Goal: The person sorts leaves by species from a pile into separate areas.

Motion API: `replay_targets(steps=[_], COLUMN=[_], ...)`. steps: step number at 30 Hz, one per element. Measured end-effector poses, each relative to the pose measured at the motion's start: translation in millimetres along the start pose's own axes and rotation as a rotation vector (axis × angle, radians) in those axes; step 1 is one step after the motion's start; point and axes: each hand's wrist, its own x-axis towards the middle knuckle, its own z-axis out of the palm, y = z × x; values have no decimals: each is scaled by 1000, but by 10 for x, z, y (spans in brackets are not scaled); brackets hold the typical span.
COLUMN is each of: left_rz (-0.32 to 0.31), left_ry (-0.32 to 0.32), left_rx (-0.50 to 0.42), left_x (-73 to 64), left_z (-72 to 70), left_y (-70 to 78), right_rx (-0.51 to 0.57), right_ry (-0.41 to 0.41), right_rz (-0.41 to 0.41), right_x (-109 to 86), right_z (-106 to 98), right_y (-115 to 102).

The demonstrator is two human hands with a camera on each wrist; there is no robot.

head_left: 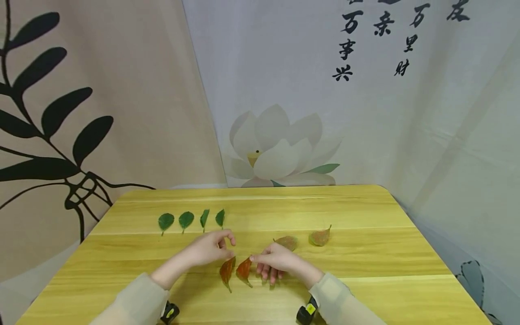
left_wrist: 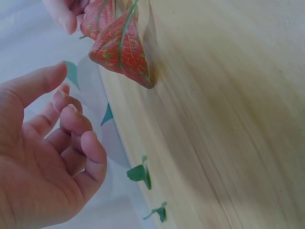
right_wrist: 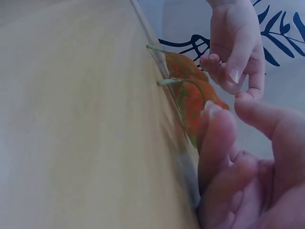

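Two red leaves lie side by side on the table between the hands: the left red leaf [head_left: 227,271] and the right red leaf [head_left: 244,270]. Their stems point toward the person. My left hand [head_left: 212,247] hovers by the tip of the left leaf; in the left wrist view that hand [left_wrist: 52,148] has loosely bent fingers and holds nothing. Beside the right leaf's tip is my right hand [head_left: 280,261]. From the right wrist view, a gap shows between thumb and index finger of this hand [right_wrist: 248,162], with the near leaf's tip [right_wrist: 212,95] close by.
Several green leaves [head_left: 186,220] stand in a row at the table's back left. Right of the middle lie two brownish leaves, one [head_left: 287,243] partly behind the right hand, the other [head_left: 320,237] farther right. A printed curtain [head_left: 284,90] hangs behind the wooden table [head_left: 365,280].
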Motion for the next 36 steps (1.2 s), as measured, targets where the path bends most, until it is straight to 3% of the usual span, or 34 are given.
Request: replay_targets(steps=[6, 9, 16, 20, 29, 36], left_rz=[25, 36, 77, 133, 278, 342], left_ry=[-10, -18, -22, -8, -68, -153], left_rx=[-15, -30, -27, 24, 88, 152], left_x=[90, 162, 408, 594, 945, 1141], left_z=[51, 76, 144, 198, 373, 545], left_y=[25, 64, 317, 506, 729, 706], right_rx=[-68, -139, -309, -377, -428, -473], right_ry=[-4, 35, 286, 412, 477, 504], right_rz=[-98, -158, -285, -288, -271, -252], right_x=[-199, -347, -593, -630, -554, -545], right_z=[-246, -453, -960, -1143, -1253, -1260], right_y=[1, -11, 85, 182, 341, 395])
